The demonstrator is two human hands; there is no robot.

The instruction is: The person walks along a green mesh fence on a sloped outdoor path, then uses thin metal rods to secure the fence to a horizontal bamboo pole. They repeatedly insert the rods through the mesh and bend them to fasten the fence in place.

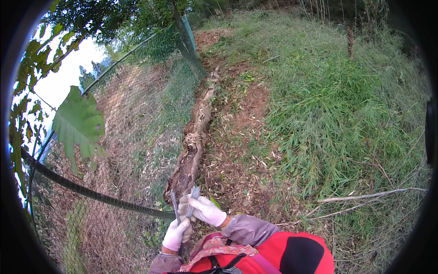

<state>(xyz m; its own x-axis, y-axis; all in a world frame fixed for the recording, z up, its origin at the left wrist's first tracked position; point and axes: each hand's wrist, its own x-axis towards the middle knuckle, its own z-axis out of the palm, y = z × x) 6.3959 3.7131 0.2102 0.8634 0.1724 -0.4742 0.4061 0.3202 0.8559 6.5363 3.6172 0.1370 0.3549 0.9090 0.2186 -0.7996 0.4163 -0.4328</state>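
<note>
Both hands wear white gloves. My left hand (175, 235), low at the centre, grips a few thin grey metal strands (174, 203) that stand upright from it. My right hand (205, 211), just above and to the right of it, is closed on a bundle of short silvery wire pieces (194, 194); the two hands are close together, and whether they touch is hard to tell. A red and black garment or bag (292, 253) with a floral strap lies below them. Behind the hands is a decaying log (198, 132).
Green mesh fence (137, 91) runs along the left, with a black pipe (82, 187) curving low across it. A big leaf (77, 123) hangs near the fence, a tree trunk (189, 52) leans beside it. Dirt, long grass (328, 114) and fallen branches (360, 195) cover the right.
</note>
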